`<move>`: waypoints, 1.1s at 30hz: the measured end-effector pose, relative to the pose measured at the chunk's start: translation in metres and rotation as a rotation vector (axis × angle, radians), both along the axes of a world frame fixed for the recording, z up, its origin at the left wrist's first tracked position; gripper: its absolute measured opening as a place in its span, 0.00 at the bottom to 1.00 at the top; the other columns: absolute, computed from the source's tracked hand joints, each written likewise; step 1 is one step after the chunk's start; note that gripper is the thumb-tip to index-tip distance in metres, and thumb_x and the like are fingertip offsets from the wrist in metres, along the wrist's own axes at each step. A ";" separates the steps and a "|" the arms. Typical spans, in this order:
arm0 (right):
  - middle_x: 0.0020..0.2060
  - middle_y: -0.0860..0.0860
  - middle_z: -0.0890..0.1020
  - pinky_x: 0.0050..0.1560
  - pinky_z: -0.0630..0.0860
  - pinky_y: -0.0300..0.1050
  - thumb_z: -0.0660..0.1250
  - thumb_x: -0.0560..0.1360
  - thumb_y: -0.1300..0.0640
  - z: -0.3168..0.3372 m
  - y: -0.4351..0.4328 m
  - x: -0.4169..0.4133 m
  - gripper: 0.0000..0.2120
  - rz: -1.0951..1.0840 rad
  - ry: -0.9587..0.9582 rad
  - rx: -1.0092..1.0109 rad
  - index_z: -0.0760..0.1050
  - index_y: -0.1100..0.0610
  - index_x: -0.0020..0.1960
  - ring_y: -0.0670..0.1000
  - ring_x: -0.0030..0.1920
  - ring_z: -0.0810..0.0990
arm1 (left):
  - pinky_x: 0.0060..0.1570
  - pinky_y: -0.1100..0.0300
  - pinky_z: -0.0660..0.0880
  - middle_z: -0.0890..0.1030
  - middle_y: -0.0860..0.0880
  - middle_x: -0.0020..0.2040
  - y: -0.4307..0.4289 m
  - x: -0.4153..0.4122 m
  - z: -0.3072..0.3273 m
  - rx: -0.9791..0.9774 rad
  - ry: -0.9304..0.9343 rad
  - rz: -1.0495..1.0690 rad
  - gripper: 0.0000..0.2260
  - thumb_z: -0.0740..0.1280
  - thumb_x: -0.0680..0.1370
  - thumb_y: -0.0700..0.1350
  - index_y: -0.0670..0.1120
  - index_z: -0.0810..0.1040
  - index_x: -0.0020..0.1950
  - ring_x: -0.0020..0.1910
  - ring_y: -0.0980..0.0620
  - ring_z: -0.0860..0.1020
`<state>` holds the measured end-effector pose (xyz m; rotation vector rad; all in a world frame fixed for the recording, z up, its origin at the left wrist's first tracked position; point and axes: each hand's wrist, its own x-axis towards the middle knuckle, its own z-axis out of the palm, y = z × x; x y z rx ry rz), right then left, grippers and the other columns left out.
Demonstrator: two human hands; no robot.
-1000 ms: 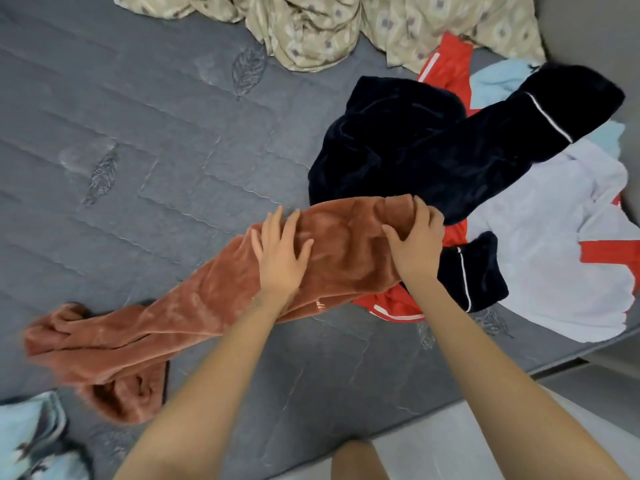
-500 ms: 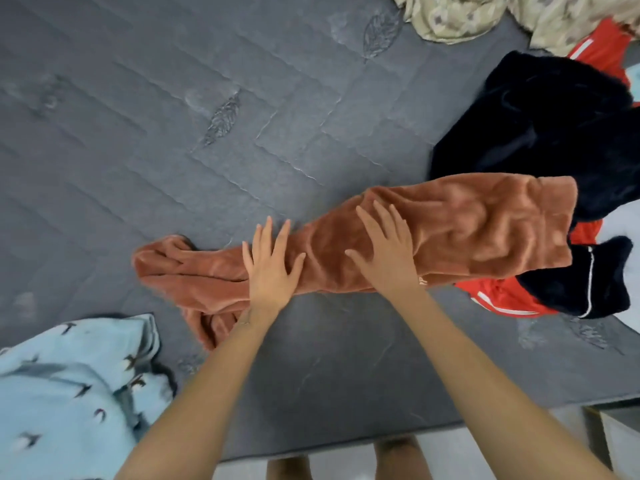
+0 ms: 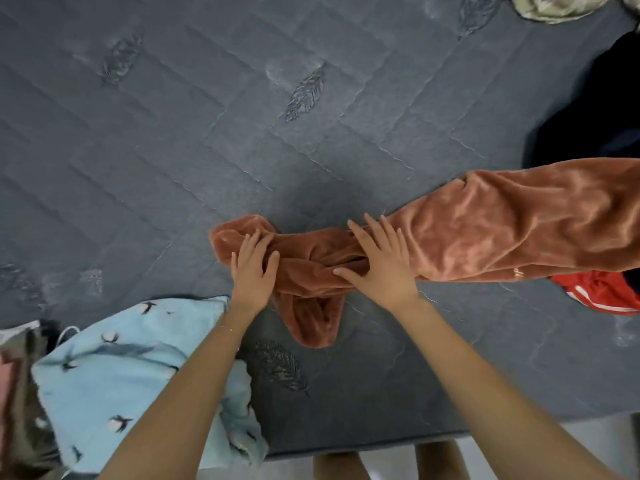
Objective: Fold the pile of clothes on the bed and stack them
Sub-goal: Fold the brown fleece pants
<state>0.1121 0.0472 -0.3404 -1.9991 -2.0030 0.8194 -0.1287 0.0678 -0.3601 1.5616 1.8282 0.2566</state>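
A rust-brown plush garment (image 3: 485,226) lies stretched across the grey quilted bed (image 3: 173,150), its narrow end bunched at the middle. My left hand (image 3: 252,271) lies flat on that bunched end with straight fingers. Just to the right, my right hand (image 3: 377,261) presses flat on the same garment with fingers spread. A light blue garment with bird prints (image 3: 131,372) lies at the near left, partly under my left forearm. At the right edge are a dark navy garment (image 3: 595,116) and a red garment with white stripes (image 3: 602,294), partly under the brown one.
A beige patterned cloth (image 3: 554,5) is bunched at the far right corner. A dark olive and pink cloth (image 3: 20,410) lies at the near left edge. The bed's front edge (image 3: 381,445) runs below my arms, with pale floor and my legs beyond.
Both hands have slid left along the brown garment toward its narrow end. The view has shifted left, so the pile at the right is mostly out of frame and more blue garment shows.
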 end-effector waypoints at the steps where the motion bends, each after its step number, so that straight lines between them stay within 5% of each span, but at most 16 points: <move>1: 0.77 0.51 0.60 0.77 0.42 0.56 0.68 0.70 0.33 -0.001 0.000 -0.005 0.40 0.009 0.003 0.003 0.61 0.47 0.77 0.56 0.78 0.51 | 0.75 0.41 0.45 0.61 0.49 0.77 -0.002 -0.008 -0.001 -0.016 -0.074 -0.031 0.18 0.60 0.83 0.49 0.49 0.69 0.73 0.78 0.51 0.53; 6: 0.77 0.48 0.59 0.76 0.36 0.56 0.69 0.64 0.29 -0.004 -0.002 -0.008 0.50 0.132 -0.035 -0.135 0.52 0.44 0.78 0.53 0.78 0.48 | 0.75 0.46 0.43 0.54 0.54 0.78 -0.019 -0.034 -0.004 -0.077 -0.040 -0.344 0.40 0.64 0.70 0.69 0.52 0.61 0.77 0.76 0.57 0.47; 8: 0.75 0.48 0.62 0.76 0.35 0.57 0.71 0.66 0.33 -0.007 -0.005 -0.004 0.47 0.167 -0.064 -0.217 0.55 0.45 0.78 0.52 0.78 0.50 | 0.74 0.45 0.43 0.54 0.51 0.79 -0.024 -0.036 -0.009 -0.045 0.063 -0.417 0.37 0.72 0.71 0.60 0.49 0.65 0.75 0.78 0.53 0.47; 11: 0.60 0.53 0.77 0.76 0.46 0.55 0.70 0.72 0.49 -0.009 -0.003 0.001 0.23 0.149 -0.045 -0.198 0.75 0.53 0.66 0.55 0.68 0.69 | 0.74 0.40 0.47 0.67 0.43 0.74 -0.021 -0.031 -0.007 0.099 0.120 -0.362 0.17 0.73 0.73 0.39 0.39 0.78 0.61 0.77 0.43 0.57; 13: 0.44 0.55 0.80 0.62 0.68 0.53 0.69 0.72 0.55 -0.006 -0.001 0.004 0.07 0.096 0.018 -0.153 0.79 0.58 0.47 0.58 0.51 0.76 | 0.73 0.39 0.53 0.78 0.40 0.64 -0.015 -0.025 -0.002 0.116 0.138 -0.349 0.14 0.71 0.73 0.35 0.37 0.79 0.58 0.70 0.39 0.70; 15: 0.36 0.54 0.79 0.40 0.67 0.47 0.69 0.73 0.53 0.001 -0.001 0.009 0.10 0.050 0.044 -0.188 0.73 0.57 0.38 0.57 0.43 0.77 | 0.66 0.42 0.66 0.82 0.38 0.53 -0.010 -0.019 0.010 0.075 0.133 -0.330 0.14 0.68 0.75 0.35 0.38 0.77 0.61 0.55 0.38 0.79; 18: 0.40 0.53 0.83 0.37 0.70 0.47 0.67 0.75 0.47 0.008 0.001 0.021 0.11 0.043 -0.028 -0.244 0.76 0.55 0.43 0.57 0.43 0.81 | 0.42 0.47 0.75 0.82 0.40 0.45 -0.007 -0.008 0.030 0.094 0.125 -0.295 0.14 0.64 0.78 0.45 0.40 0.76 0.61 0.43 0.38 0.80; 20: 0.44 0.53 0.84 0.42 0.75 0.48 0.65 0.76 0.44 0.011 0.002 0.029 0.15 0.050 -0.056 -0.265 0.78 0.56 0.50 0.57 0.46 0.82 | 0.38 0.50 0.74 0.82 0.41 0.41 -0.008 0.001 0.043 0.139 0.083 -0.261 0.19 0.61 0.74 0.52 0.40 0.78 0.55 0.39 0.39 0.80; 27: 0.43 0.48 0.85 0.44 0.74 0.46 0.68 0.77 0.49 0.033 -0.002 0.049 0.10 -0.171 0.212 -0.039 0.81 0.52 0.54 0.52 0.45 0.82 | 0.40 0.50 0.75 0.83 0.41 0.41 -0.015 0.026 0.065 0.319 0.064 -0.084 0.11 0.67 0.71 0.42 0.41 0.81 0.51 0.39 0.39 0.81; 33: 0.55 0.46 0.83 0.59 0.75 0.49 0.66 0.77 0.57 0.043 0.002 0.058 0.15 -0.172 0.350 -0.053 0.78 0.52 0.63 0.47 0.57 0.79 | 0.47 0.78 0.66 0.80 0.57 0.46 0.004 0.047 0.082 0.435 -0.130 -0.007 0.11 0.67 0.71 0.36 0.43 0.82 0.52 0.45 0.65 0.74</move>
